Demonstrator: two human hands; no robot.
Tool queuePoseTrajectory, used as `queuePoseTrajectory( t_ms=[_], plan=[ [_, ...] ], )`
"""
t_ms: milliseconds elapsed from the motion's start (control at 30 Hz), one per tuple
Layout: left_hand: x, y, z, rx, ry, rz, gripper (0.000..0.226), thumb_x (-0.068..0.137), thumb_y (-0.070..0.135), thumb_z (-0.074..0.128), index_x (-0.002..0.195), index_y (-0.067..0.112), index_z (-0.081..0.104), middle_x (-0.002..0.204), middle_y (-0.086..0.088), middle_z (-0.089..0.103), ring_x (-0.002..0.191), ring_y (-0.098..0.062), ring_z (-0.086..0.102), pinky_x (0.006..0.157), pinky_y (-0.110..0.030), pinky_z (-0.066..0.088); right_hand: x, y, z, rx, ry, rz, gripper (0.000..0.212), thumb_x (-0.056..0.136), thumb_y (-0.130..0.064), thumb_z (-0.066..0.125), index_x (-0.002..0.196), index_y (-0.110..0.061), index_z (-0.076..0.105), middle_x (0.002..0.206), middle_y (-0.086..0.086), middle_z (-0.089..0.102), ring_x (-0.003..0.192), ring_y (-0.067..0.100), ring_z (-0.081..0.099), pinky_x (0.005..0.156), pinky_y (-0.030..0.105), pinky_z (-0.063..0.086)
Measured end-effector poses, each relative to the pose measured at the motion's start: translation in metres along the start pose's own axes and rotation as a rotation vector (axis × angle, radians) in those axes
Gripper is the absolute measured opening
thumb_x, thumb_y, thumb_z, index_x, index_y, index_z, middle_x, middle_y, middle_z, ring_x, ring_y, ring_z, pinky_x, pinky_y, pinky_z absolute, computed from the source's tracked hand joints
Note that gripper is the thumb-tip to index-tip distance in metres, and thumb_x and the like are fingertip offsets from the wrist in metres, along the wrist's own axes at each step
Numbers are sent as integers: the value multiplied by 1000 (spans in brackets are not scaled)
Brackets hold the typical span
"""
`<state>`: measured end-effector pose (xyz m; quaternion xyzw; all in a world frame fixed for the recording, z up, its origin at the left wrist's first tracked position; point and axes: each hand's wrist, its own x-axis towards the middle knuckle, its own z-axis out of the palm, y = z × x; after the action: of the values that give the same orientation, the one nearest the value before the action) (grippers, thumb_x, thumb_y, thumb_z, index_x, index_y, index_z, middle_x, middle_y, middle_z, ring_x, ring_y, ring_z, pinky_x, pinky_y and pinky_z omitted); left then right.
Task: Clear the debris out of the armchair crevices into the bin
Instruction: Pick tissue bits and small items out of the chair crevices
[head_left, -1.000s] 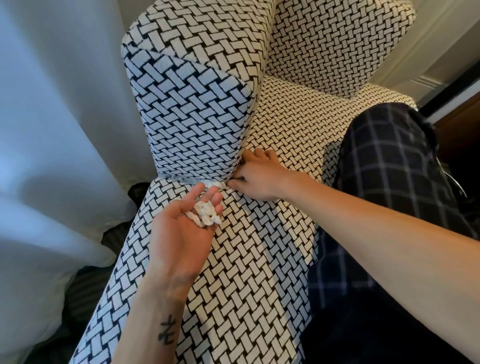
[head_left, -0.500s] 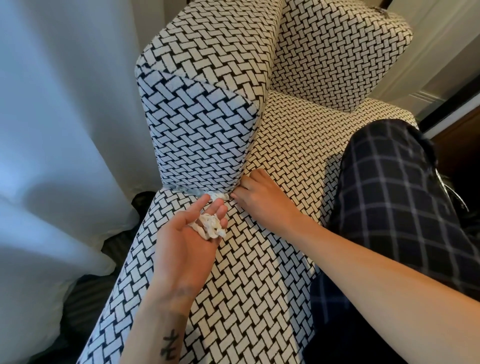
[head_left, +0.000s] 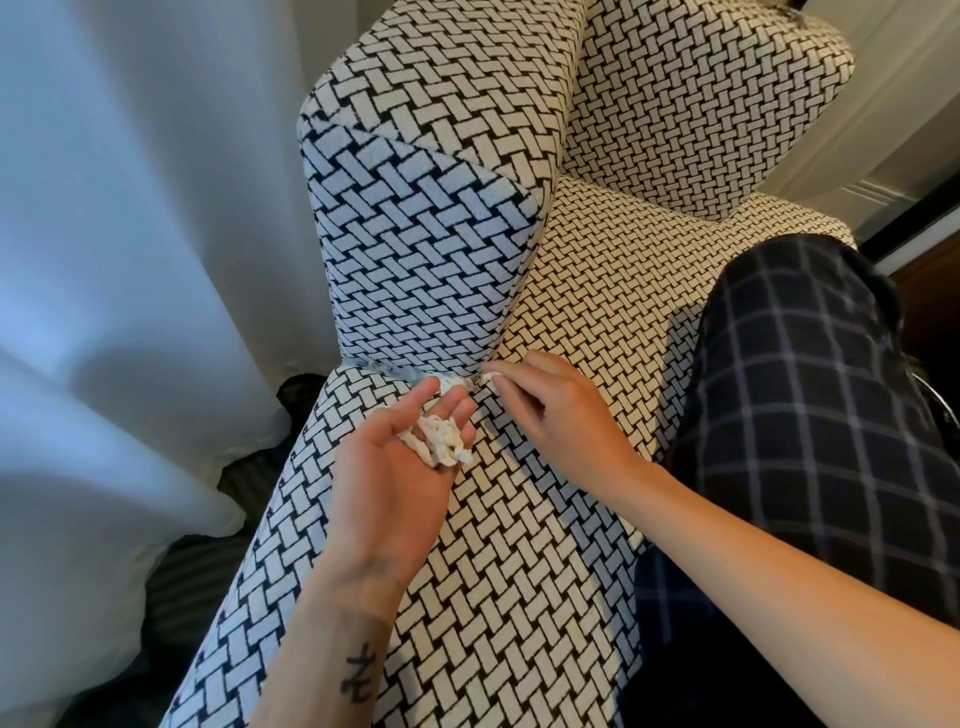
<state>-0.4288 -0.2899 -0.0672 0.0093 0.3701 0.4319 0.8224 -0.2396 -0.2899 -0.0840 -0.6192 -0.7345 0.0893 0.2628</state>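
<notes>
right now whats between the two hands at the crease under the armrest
In the head view, a white paper scrap sits wedged in the crease between the left hand and right hand; below it, only bare patterned upholstery.

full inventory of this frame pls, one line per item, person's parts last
armchair: 1, black-and-white basket-weave fabric, fills the centre
armrest: 1, same weave, upper centre
paper scraps: 1 clump, white, on the left fingers
more scrap: 1 bit, white, in the crevice at the armrest base
curtain: 1, white, left side
left hand: palm up, open, cupping scraps
right hand: fingertips at the crevice, pinching a small white bit
leg: dark plaid trousers, right side
</notes>
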Motion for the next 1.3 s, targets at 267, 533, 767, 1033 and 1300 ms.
queuePoseTrajectory(
  t_ms=[267,533,767,1033,1300],
  plan=[
    [-1,-2,0,-39,-163,-27,45,99,14,47,139,-4,53,138,-18,57,131,-29,53,121,-47,32,8,-36,3,42,-99,-150,31,103,-28,57,131,-18,65,93,-13,52,87,1,45,74,15,40],
    [1,0,0,-80,-146,1,48,90,6,47,136,1,57,127,-15,65,118,-26,61,107,-39,44,12,-40,-1,214,-98,-7,29,102,-33,53,124,-23,68,107,-11,66,102,5,61,88,32,53],
    [-2,8,-3,-111,47,191,38,98,3,41,132,3,59,128,-19,69,116,-29,70,108,-40,50,11,-28,4,-48,-232,148,39,102,-35,54,141,-35,55,106,-14,60,101,6,53,89,32,51],
    [-3,11,-1,-172,103,227,37,98,8,41,127,0,62,123,-21,71,114,-32,70,110,-45,48,21,-37,15,-390,-245,-13,30,106,-35,44,134,-35,52,82,-7,65,66,18,62,57,32,48],
    [-5,10,0,-166,99,227,37,98,8,41,129,1,61,124,-19,71,115,-30,70,107,-42,50,36,-41,28,-521,-210,29,16,105,-25,49,110,-22,64,80,0,69,71,25,66,57,33,42]
  ],
)
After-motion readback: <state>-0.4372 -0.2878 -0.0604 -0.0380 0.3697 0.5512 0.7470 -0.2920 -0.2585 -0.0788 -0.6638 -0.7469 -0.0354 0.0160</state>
